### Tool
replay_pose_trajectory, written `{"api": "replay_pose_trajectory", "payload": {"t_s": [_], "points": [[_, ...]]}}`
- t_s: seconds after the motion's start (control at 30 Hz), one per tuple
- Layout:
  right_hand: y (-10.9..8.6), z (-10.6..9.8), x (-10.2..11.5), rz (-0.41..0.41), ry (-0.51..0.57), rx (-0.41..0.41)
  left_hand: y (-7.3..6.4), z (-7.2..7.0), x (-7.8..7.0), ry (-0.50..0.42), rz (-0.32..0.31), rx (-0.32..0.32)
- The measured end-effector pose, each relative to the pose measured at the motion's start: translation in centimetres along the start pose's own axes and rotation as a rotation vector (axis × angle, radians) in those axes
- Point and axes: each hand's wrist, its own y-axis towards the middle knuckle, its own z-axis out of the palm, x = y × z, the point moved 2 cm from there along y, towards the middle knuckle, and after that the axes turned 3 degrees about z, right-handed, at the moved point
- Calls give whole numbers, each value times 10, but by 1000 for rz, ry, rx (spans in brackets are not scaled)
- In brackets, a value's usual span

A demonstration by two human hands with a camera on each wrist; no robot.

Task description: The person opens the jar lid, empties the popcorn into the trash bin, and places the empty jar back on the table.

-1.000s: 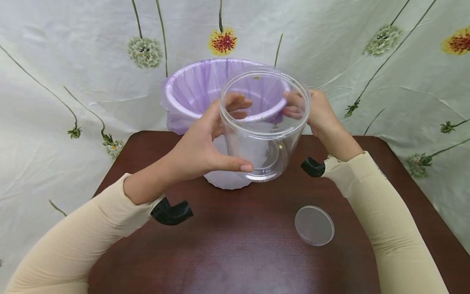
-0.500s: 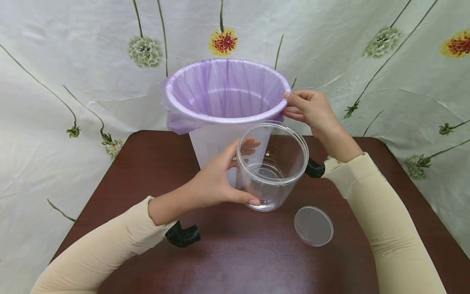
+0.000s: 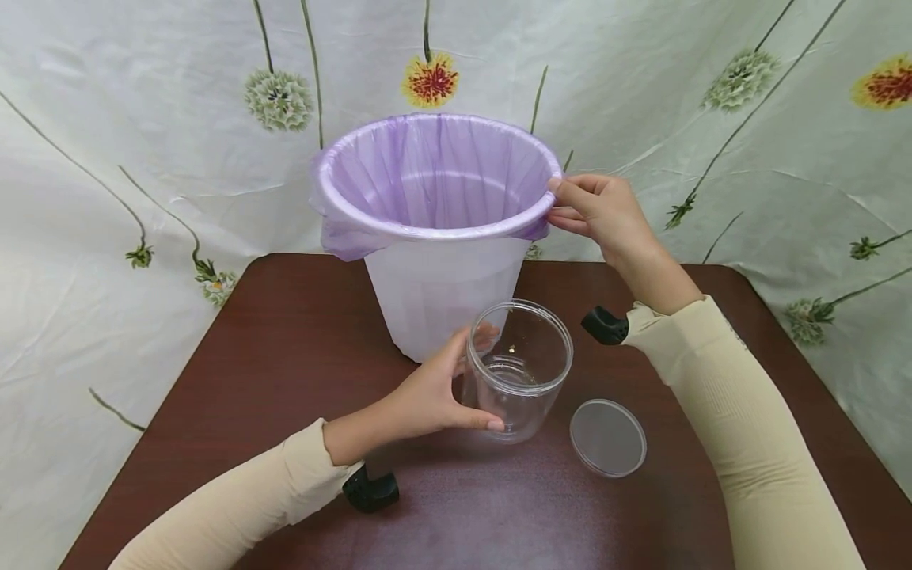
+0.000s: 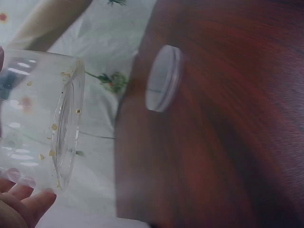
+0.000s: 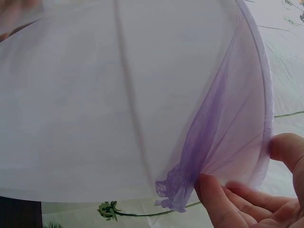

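My left hand (image 3: 431,400) grips a clear plastic jar (image 3: 530,396) by its side, thumb low and fingers behind, the open mouth facing up and toward me. Small yellowish crumbs (image 4: 54,127) cling inside near the jar's base in the left wrist view. At the right side of a white trash can (image 3: 442,285), my right hand (image 3: 602,218) pinches the rim between thumb and fingers. A purple bin liner (image 3: 435,186) is folded over that rim, and its bunched edge (image 5: 183,185) hangs by the fingers in the right wrist view. The can stands upright.
A round clear lid (image 3: 609,438) lies flat on the dark brown table (image 3: 299,340), right of the jar. Behind the table hangs a pale flower-patterned cloth (image 3: 171,95). Black curved pieces (image 3: 370,489) stick out from both cuffs.
My left hand has lowered the jar from in front of the can's rim down toward the table, nearer the lid. My right hand stays at the rim.
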Motion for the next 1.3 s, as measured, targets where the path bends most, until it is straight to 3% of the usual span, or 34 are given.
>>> {"api": "replay_pose_trajectory", "payload": {"t_s": [0.3,0.57,1.07,1.3], "points": [[0,1,1,-11,-14,10,-9,14,34,-2,-73,-7],[1,1,0,-13,5,1,-13,22,78,33,-91,1],[0,0,-3,-19,-32,-14,-22,30,102,124,-120,-40],[0,-1,-3,-27,-21,-15,-24,34,114,154,-88,-55]]}}
